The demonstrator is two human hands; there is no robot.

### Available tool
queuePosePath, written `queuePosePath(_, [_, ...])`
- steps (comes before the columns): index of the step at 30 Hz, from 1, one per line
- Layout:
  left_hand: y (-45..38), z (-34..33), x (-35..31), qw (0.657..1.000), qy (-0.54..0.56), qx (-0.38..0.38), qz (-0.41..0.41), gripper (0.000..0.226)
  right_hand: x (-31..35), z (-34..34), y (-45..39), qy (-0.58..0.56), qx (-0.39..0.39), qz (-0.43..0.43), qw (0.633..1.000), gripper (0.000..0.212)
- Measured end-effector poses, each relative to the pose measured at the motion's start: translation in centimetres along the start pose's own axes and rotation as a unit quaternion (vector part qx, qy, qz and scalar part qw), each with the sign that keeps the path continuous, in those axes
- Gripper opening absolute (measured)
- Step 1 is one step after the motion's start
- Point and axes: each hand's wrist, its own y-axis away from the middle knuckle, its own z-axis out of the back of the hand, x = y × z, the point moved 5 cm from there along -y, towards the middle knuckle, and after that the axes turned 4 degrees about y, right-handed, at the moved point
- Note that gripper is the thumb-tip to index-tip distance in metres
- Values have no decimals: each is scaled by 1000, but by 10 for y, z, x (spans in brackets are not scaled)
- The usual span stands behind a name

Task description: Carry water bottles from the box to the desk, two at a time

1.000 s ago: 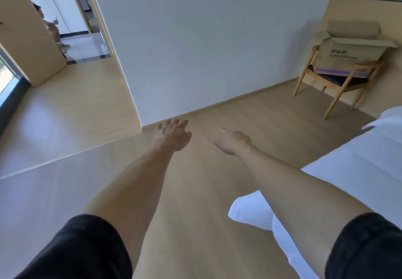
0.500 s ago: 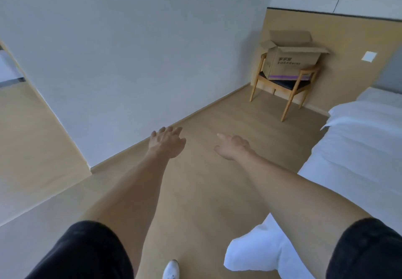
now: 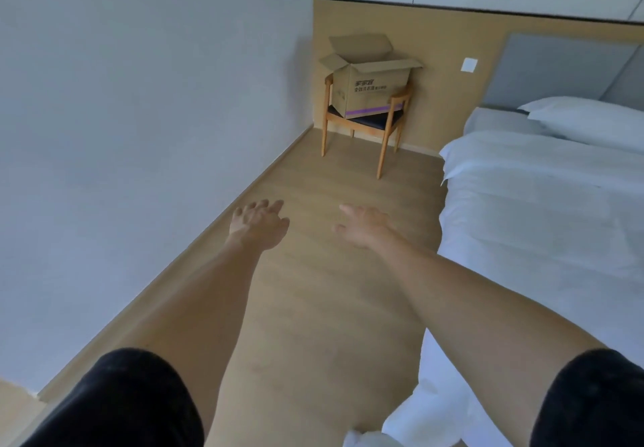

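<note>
— Two bare arms reach forward over the wooden floor [image 3: 313, 307], black short sleeves at the shoulders. What do the hands hold?

— Nothing. The left hand [image 3: 259, 225] has its fingers spread loosely apart, palm down. The right hand [image 3: 364, 225] is also slack and unclenched, with one finger pointing ahead. Both hover above bare floor, touching nothing.

— Where is the box?

— The cardboard box [image 3: 369, 89] sits on the dark seat of a wooden chair [image 3: 385, 139] in the far corner, well apart from both hands. Its top flaps stand up and splay outward. I cannot see inside, so no bottles show from here.

— Anything in the way?

— A strip of floor runs straight to the chair, between the white wall [image 3: 122, 132] on the left and the bed [image 3: 540, 220] on the right. The bed's white cover hangs down at its edge, close beside the right forearm. A white pillow [image 3: 589, 118] lies at the head end, against a grey padded headboard [image 3: 557, 70]. A white wall switch [image 3: 468, 64] is set in the wood panel behind, between the chair and the headboard.

— Any writing?

— Dark Chinese characters are printed on the box's front face in two lines, too blurred to read. A purple band runs along its bottom edge.
</note>
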Motion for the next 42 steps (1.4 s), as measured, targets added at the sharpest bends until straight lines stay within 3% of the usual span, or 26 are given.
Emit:
queuePosePath(12, [-193,17,-71,997,-37,-7,-73,50,-82,39,-151,-55,7,-63,996,64])
queuePosePath(21, [-341,56,-172,990,-62,-19,-122,49,-170,86,-274,-91,-2,-83,992,61])
queuePosePath(33, [-500,43,-246,987,-50,14,-150,40,-257,118,-401,-77,-14,-149,986,55])
queuePosePath(42, [-677,65,-299,982,-23,27,-185,49,-310,179,-557,-45,-30,-197,979,64])
